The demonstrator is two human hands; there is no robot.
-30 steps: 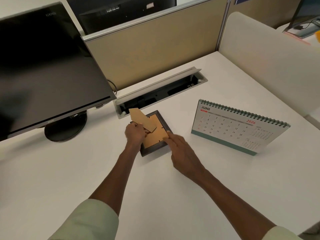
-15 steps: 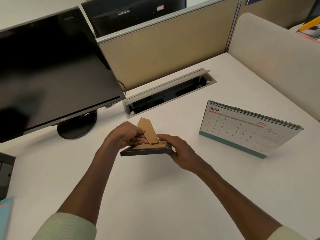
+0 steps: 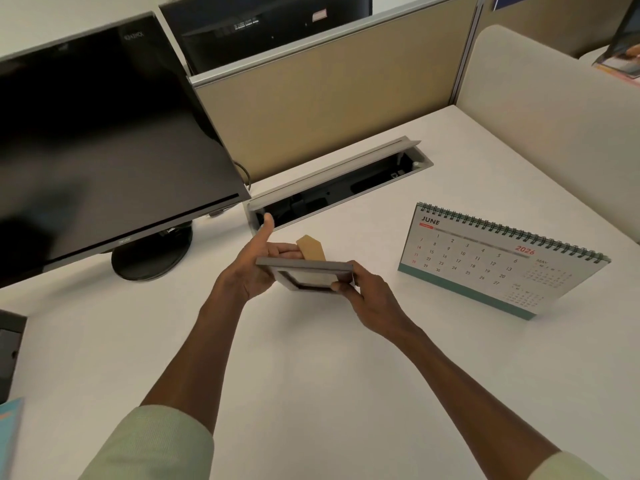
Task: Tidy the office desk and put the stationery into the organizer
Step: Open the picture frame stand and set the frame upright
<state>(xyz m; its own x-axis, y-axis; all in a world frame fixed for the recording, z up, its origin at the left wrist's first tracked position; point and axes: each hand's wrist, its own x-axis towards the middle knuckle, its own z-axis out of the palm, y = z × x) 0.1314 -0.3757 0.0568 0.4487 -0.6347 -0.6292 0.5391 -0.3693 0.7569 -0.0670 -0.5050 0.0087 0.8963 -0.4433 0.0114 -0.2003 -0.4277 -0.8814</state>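
Photo frame (image 3: 304, 275), flat a second ago, now raised centre-frame, stand (image 3: 311, 248) unfolded; left hand (image 3: 254, 268) and right hand (image 3: 363, 289) grip its edges; ready for standing upright

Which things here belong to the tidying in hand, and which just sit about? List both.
In hand:
picture frame, with its brown stand flap out
left hand holding its left end
right hand gripping its right end

Sitting about:
desk calendar
monitor
open cable tray
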